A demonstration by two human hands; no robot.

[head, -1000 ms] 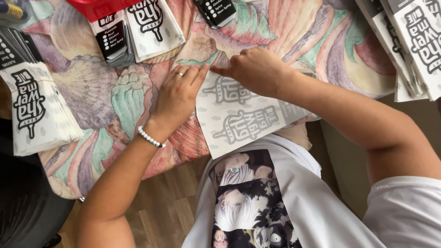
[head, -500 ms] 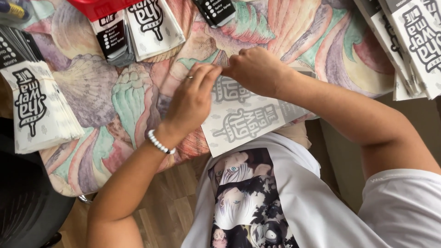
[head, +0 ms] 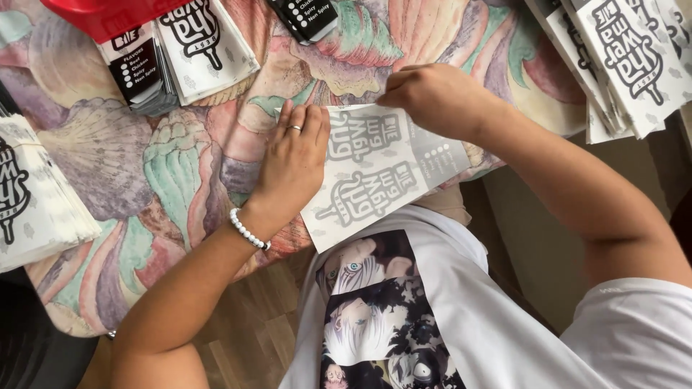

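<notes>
**Hands Press a Paper Sheet Flat on the Table**

Head view: paper is the thing in hand. A white sheet with grey print lies on the near edge of the table, right in front of the person. Part of it hangs off the edge, over the white shirt.

The left hand lies flat and open on the sheet's left side. Its fingers are spread and point away from the body. It grips nothing. It looks like it presses down so the sheet does not slide or curl.

The right hand is curled at the sheet's far edge. The fingertips are tucked under the hand, so I cannot tell if they pinch the paper or only push on it. One hand at each end probably keeps the sheet tight and straight.

The table has a cloth with big shell pictures in pink, green and purple. Stacks of the same kind of white bags sit at the far left, the left edge and the far right, well apart from the sheet. They seem to be kept in piles so each one is easy to reach. A red thing rests at the top left, over one stack.

A bead bracelet is on the left wrist, and a ring is on one finger.
</notes>
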